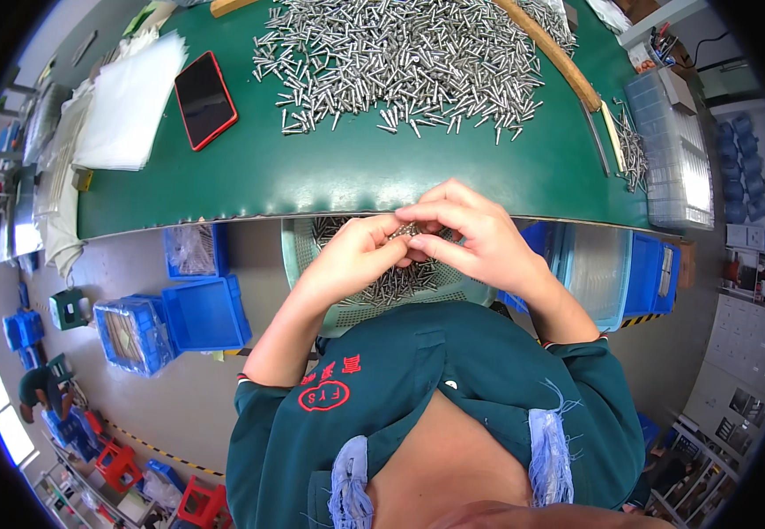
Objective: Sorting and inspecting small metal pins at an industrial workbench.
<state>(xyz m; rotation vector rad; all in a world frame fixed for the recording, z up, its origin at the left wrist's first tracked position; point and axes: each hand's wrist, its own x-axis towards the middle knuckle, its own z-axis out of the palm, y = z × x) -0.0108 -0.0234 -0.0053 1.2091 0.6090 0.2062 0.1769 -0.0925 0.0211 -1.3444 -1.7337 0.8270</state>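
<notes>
My left hand (356, 256) and my right hand (471, 234) meet just below the front edge of the green table (330, 176). Together they pinch a small bunch of short metal pins (406, 231) between the fingertips. Under the hands sits a pale green perforated basket (303, 251) on my lap, with several more pins (400, 284) lying in it. A large heap of the same silver pins (409, 62) is spread over the far part of the table.
A phone in a red case (204, 99) and a stack of white sheets (131, 101) lie at the table's left. Clear plastic trays (678, 150) stand at the right. Blue bins (202, 313) sit on the floor to the left, more blue bins (651, 273) to the right.
</notes>
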